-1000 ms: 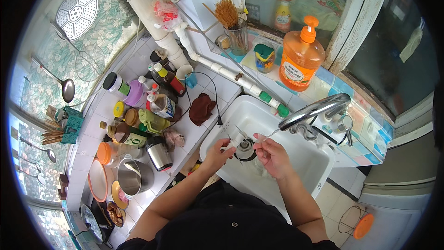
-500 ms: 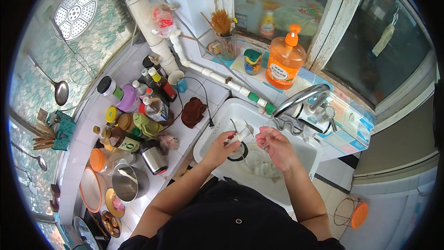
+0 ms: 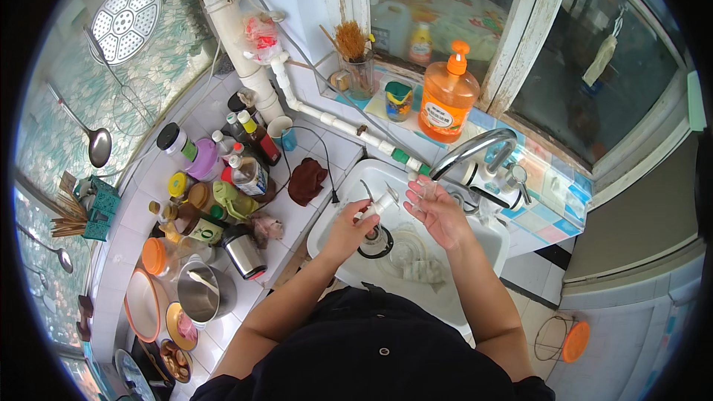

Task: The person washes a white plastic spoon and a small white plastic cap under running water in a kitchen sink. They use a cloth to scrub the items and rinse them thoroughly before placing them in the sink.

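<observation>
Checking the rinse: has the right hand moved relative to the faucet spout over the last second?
Yes. The right hand has risen toward the faucet spout; its fingertips now sit just under the spout's mouth, closer than before.

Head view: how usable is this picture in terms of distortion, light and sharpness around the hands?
Head view: strong fisheye bending, with the window frame and white pipe curving toward a black rim; bright daylight washes out the far left edge; the middle is evenly lit, and the left hand and right hand over the sink read fairly clearly, though the small white utensil is too small to identify.
</observation>
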Available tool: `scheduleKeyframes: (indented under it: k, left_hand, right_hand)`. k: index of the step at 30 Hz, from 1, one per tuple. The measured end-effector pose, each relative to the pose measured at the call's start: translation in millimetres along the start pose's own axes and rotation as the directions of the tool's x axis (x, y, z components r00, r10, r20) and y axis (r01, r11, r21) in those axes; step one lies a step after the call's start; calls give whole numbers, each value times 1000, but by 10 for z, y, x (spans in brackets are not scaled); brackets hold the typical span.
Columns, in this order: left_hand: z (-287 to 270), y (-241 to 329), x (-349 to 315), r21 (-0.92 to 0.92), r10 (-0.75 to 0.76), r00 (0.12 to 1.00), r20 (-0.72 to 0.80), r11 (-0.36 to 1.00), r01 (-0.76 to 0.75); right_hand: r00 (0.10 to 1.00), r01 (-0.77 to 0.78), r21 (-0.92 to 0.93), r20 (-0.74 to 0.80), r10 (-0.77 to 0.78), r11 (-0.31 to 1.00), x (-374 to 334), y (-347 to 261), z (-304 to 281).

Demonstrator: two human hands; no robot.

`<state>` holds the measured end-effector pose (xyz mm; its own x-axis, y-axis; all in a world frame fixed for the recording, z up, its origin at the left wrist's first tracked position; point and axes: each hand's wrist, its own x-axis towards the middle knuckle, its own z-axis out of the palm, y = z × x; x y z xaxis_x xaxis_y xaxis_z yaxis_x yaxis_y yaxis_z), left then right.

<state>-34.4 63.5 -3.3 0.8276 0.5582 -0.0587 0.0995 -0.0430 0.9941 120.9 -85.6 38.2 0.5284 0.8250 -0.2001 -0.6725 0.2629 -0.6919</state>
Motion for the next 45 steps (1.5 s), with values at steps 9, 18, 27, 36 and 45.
scheduleKeyframes:
  k: [9,18,27,36,45]
  left_hand:
    - [-73,105,-43,58,-44,996,78,998,40]
    - [22,201,-65,224,-8,994,113,974,-18]
    - [-30,119,-45,330,97,991,93,936,-123]
    - [-68,399,-124,494,230,970,82,836,-240]
    - [-218,424,-49,331,173,985,-26,931,-155]
  right_hand:
    - [988,35,-256,-138,-73,966,-20,31,-48]
    - [997,-48,-216,-75,32,975,-150,15,1]
    - [997,-38,-98,-73,31,994,-141,-81,-8]
    - [994,-55,-84,-100,47,995,-121,36,-262]
    - [998,-42,-98,-59,36,994,-206,-17,-164]
